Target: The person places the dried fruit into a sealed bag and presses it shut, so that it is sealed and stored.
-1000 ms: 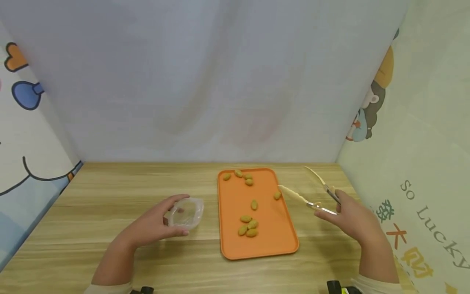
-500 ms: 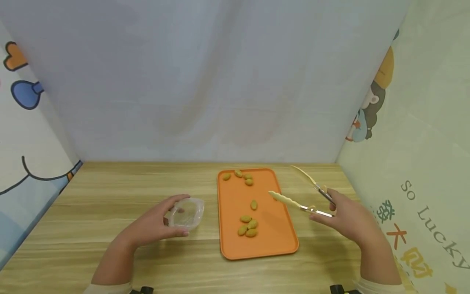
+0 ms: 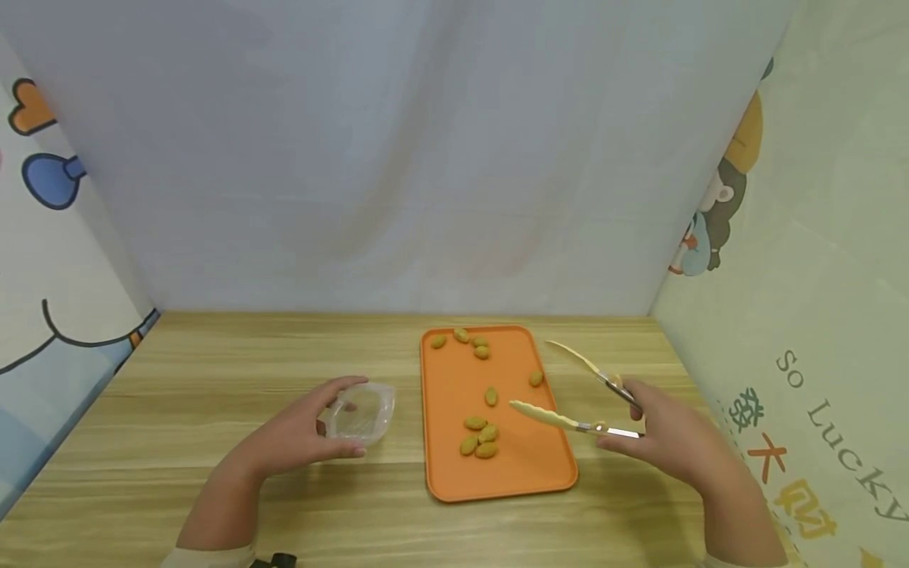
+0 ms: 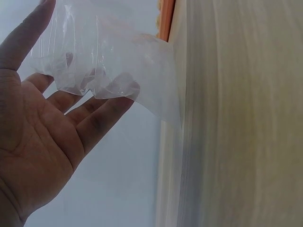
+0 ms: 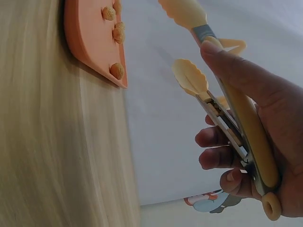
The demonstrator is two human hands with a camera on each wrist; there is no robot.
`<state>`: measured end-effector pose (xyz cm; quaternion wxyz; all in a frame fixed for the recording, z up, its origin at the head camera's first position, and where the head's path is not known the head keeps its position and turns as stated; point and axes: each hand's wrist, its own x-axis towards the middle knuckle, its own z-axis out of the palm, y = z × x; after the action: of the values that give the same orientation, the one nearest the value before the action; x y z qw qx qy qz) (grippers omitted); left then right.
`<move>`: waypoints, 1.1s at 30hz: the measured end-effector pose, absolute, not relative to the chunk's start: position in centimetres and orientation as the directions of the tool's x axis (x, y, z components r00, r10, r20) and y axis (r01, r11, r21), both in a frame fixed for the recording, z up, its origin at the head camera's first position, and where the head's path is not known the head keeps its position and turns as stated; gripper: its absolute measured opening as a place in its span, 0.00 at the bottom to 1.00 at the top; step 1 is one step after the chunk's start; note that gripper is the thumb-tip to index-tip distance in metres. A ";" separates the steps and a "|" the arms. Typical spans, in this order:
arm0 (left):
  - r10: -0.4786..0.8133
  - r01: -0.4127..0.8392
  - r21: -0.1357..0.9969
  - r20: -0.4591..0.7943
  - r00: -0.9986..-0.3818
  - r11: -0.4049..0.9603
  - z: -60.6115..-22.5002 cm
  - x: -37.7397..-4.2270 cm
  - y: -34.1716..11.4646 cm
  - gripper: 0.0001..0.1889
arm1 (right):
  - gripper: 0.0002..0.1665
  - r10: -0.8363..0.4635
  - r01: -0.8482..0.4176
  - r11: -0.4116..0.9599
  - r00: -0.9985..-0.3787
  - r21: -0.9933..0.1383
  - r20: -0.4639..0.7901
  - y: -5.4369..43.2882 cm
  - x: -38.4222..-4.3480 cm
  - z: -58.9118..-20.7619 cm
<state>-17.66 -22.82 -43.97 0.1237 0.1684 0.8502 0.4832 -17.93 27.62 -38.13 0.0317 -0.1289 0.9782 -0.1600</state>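
A clear plastic bag [image 3: 375,418] stands with its mouth spread, and my left hand [image 3: 301,430] grips it between thumb and fingers. Wrinkled film of the bag [image 4: 132,71] covers some fingertips in the left wrist view. In my right hand [image 3: 671,434] is a pair of kitchen tongs [image 3: 545,415] with cream scalloped tips, spread apart with nothing between them. One tip hangs over the orange tray [image 3: 518,477]; the other is beyond its right edge. Several oval brown nuts [image 3: 488,433] lie on the tray, and a single nut [image 3: 536,379] sits by its right rim.
The wooden tabletop [image 3: 213,355] reaches back to a pale cloth wall [image 3: 355,158]. Printed side walls stand left and right, the right one [image 3: 817,394] close beside my right arm.
My right hand and the tongs have moved left and toward me, bringing one tip in over the tray. The nut by the right rim shows again. The left hand and bag stay put.
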 end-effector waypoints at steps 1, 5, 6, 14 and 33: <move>0.407 0.169 0.863 -0.046 -0.912 0.477 -44.0 -17.7 -22.8 0.46 | 0.42 -0.267 -0.244 0.915 -0.963 -0.320 -0.027 27.6 -17.9 -38.2; 0.412 0.170 0.863 -0.048 -0.910 0.476 -44.0 -17.7 -22.8 0.46 | 0.43 -0.280 -0.251 0.918 -0.959 -0.307 -0.052 27.3 -17.5 -38.4; 0.413 0.169 0.863 -0.049 -0.910 0.477 -44.0 -17.7 -22.8 0.46 | 0.44 -0.283 -0.252 0.918 -0.957 -0.307 -0.059 27.2 -17.4 -38.4; 0.413 0.163 0.863 -0.058 -0.909 0.479 -44.1 -17.8 -22.8 0.46 | 0.40 -0.315 -0.278 0.917 -0.945 -0.285 -0.093 26.5 -16.6 -38.6; 0.414 0.129 0.858 -0.103 -0.905 0.496 -43.9 -17.6 -22.6 0.46 | 0.33 -0.409 -0.376 0.897 -0.906 -0.233 -0.111 25.6 -15.4 -39.2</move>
<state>-17.65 -22.63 -43.89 0.1495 0.1593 0.8519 0.4759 -15.39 25.65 -39.19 0.0787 -0.2021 0.9707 -0.1039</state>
